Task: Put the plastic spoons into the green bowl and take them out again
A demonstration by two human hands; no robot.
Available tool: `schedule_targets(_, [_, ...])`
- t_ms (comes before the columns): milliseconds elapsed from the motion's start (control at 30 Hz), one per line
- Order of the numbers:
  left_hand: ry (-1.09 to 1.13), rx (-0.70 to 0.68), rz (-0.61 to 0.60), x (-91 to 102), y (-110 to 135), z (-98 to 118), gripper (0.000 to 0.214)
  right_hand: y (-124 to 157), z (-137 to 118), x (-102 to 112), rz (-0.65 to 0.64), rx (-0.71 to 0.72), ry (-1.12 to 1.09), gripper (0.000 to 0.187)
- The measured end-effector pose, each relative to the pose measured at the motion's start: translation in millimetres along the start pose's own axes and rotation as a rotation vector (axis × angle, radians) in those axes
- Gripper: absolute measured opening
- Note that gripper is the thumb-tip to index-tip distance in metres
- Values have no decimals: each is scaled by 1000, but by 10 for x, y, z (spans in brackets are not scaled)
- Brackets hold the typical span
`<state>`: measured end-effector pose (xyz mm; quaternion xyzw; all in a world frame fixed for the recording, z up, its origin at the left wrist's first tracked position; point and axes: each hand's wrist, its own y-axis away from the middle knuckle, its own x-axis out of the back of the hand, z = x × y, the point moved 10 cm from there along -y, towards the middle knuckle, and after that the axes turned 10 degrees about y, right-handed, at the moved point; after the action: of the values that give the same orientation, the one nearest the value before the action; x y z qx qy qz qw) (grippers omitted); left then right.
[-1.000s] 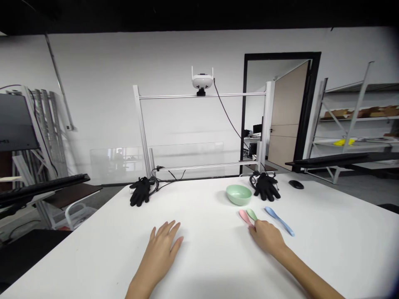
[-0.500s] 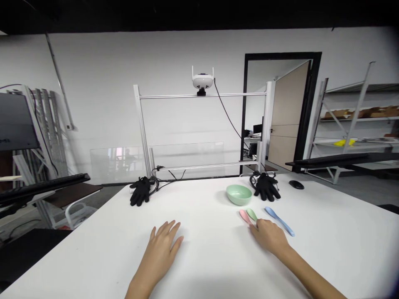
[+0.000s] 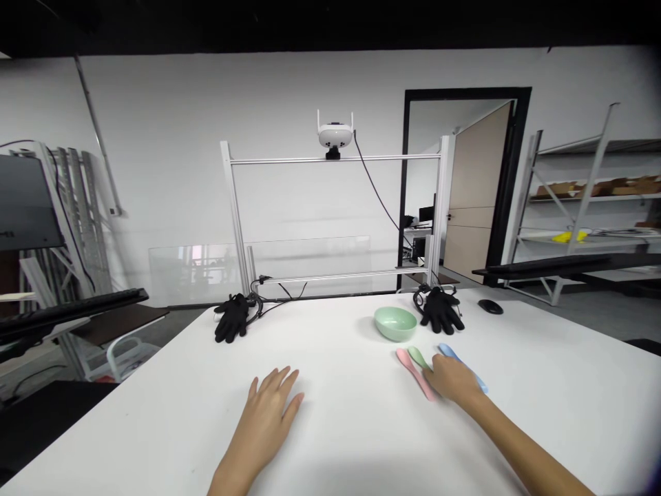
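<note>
My right hand [image 3: 453,380] lies cupped, fingers close together, over the pale green plastic spoon [image 3: 416,356] and the light blue plastic spoon [image 3: 481,384]; I can't tell whether it grips either. The pink plastic spoon [image 3: 417,375] lies just beside my fingers. My left hand [image 3: 266,420] rests open, flat and empty on the white table [image 3: 351,441]. Farther off, a pale green plastic bowl [image 3: 395,324] sits just beside a black glove [image 3: 441,310].

two black gloves [image 3: 233,317], computer mouse [image 3: 490,306], aluminium frame [image 3: 387,158], metal shelving [image 3: 593,196], open door [image 3: 475,193]
</note>
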<state>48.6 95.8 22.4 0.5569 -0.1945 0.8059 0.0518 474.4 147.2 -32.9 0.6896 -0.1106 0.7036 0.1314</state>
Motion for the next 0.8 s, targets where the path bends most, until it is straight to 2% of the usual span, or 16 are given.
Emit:
schedule_targets(200, [12,-5,18,24,13,-1,54,-32,42,5,14,-9,-23,35])
schedule_targets(333, [25,-11,26,6,9,-5,53,71,3,229,82,-31,-44,36])
schedule_targets(500, [22,-22,34,13,4,31,52,271,-353,472,68,82,-106,60])
schedule_targets(633, [20,-27,32,13,-2,41,53,319,-669,513,105,115,-79,41])
schedule_targets(800, [12,-16,25,0,-13,13,54,337,-1059,351,98,170,-72,34])
